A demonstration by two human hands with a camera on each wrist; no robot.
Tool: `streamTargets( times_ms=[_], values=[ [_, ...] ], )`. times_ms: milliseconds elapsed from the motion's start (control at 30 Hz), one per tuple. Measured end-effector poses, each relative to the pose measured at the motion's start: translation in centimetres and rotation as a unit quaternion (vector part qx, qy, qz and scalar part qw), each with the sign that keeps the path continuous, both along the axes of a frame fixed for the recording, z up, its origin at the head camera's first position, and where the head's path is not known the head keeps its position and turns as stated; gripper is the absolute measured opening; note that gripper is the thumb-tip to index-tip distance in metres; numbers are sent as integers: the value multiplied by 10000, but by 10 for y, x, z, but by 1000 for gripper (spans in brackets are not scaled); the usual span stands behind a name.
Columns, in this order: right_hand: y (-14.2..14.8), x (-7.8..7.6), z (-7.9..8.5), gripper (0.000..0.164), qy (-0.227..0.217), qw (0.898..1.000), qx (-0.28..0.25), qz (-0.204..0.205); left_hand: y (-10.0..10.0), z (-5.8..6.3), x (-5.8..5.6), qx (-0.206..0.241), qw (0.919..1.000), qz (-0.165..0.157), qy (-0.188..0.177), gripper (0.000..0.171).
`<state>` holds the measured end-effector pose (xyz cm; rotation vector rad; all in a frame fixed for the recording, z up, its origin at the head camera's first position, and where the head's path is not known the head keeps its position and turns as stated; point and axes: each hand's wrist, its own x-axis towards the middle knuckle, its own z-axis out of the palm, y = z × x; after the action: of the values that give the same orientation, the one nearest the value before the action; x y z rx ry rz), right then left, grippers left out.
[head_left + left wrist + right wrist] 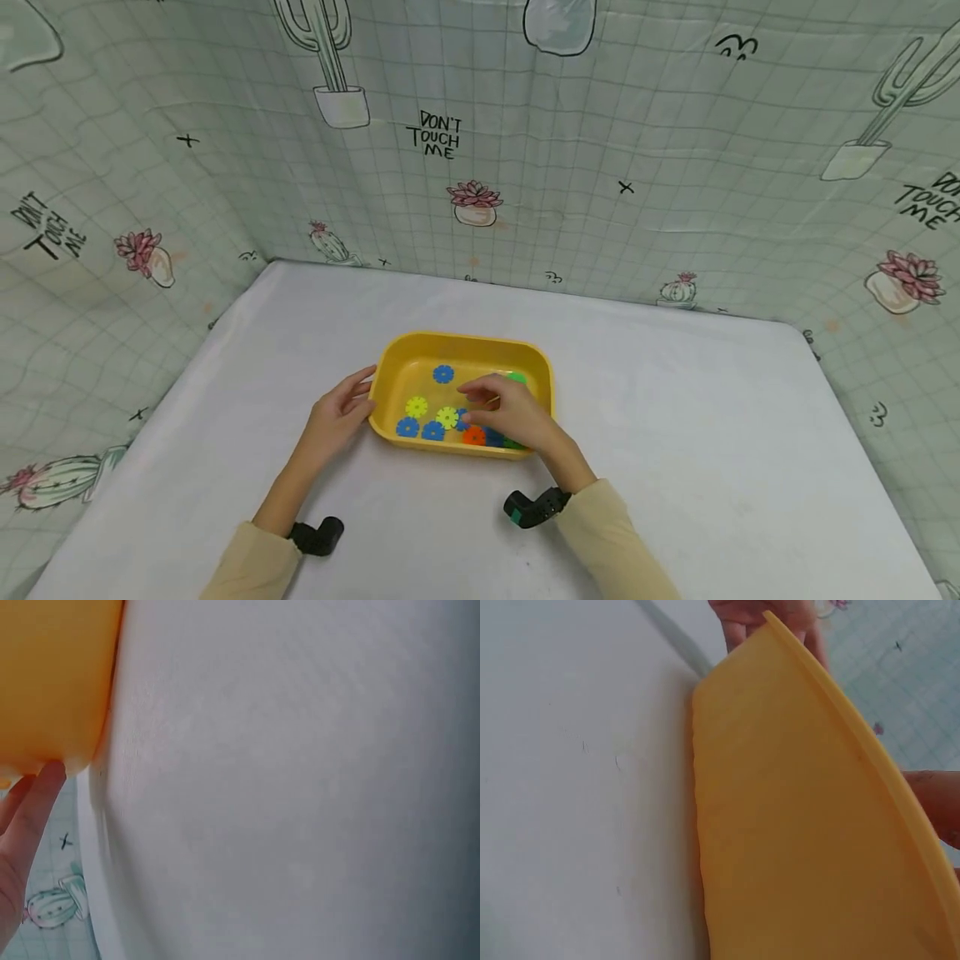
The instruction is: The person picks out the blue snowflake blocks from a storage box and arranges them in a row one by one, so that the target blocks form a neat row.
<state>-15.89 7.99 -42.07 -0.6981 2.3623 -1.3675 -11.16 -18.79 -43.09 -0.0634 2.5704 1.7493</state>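
A yellow tray [450, 338] holds several small flower-shaped plastic discs. My left hand [335, 419] is at the tray's left end, its fingertips touching the outer wall; in the left wrist view, fairly straight fingers [39, 799] meet the yellow side. Over the tray's right half hovers my right hand [516, 410], thumb and fingers apart with nothing seen between them. Its thumb tip is right by a blue disc [460, 423], next to a yellow-green disc [447, 417]. An orange disc [474, 436] and a green disc [516, 377] lie partly behind this hand.
The tray stands on a white-covered table [675, 433]. A patterned cloth [570, 150] hangs behind and at both sides. Each wrist wears a black camera, one on the left [318, 537] and one on the right [536, 508].
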Motion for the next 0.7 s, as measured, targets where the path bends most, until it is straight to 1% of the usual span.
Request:
streamTargets(
  times_ms=[67, 133, 333, 533, 700],
  values=[
    [-5, -1, -2, 37, -87, 9999, 76, 37, -2, 1, 2, 28, 10000, 25, -71, 48],
    [-9, -2, -3, 35, -174, 9996, 199, 50, -5, 2, 3, 135, 9998, -14, -130, 49],
    [-17, -10, -9, 31, -226, 9978, 603, 182, -11, 1, 2, 660, 9969, -306, -286, 51],
    [-20, -17, -14, 33, -181, 9951, 913, 332, -19, -5, 2, 1210, 9893, -449, -685, 54],
    [-22, -18, -17, 32, -155, 9929, 1101, 426, -20, -6, 3, 1662, 9815, -589, -750, 57]
  ],
)
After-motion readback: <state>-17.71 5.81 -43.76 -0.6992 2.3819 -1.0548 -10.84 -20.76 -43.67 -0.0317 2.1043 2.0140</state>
